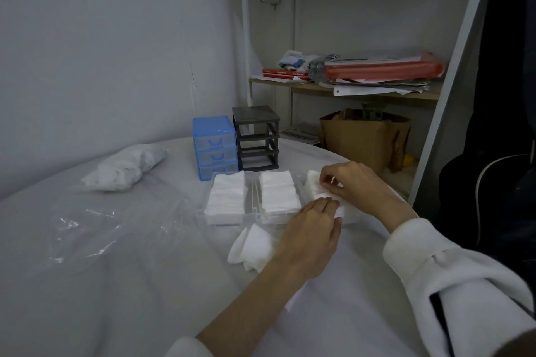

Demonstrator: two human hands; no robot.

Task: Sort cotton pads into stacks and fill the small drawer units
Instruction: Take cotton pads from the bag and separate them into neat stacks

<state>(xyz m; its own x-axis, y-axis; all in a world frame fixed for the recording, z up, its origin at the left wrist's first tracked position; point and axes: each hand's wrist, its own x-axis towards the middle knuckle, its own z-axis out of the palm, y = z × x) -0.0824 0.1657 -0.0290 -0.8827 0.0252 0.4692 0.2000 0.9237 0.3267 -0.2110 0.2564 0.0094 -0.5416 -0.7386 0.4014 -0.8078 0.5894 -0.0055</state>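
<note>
Presently at the filling stage. Three clear drawers pulled out and set side by side on the table [145, 240], in front of the grey unit [256, 136] — frame empty, all three slots open. Blue unit [214, 148] just beside it, drawers in place.

Left drawer [226, 197] and middle drawer [278, 194] each loaded with a squared stack of cotton pads. Right drawer [352, 219] mostly hidden behind the hands; fill level not readable.

Right hand [352, 185]: fingers curled, pinching the far edge of the right-hand pad stack [314, 182]. Left hand [311, 229]: fingers extended fairly straight, pressing on the near end of the same stack; no curl round it visible.

Loose pads [252, 246] lying unsorted on the table near the left wrist. Bag of further pads [124, 168] well apart, toward the wall.

Risks noted:
- Stack fanning or toppling if the pinch lets go before the near end is squared — pads soft, no stiffness.
- Pads catching on the drawer rim, leaving the drawer unable to slide into the grey unit.
- Light drawers shifting on the slick plastic sheet [87, 226] under sideways pressure.
- Left forearm sweeping the loose pads off-pile.
</note>
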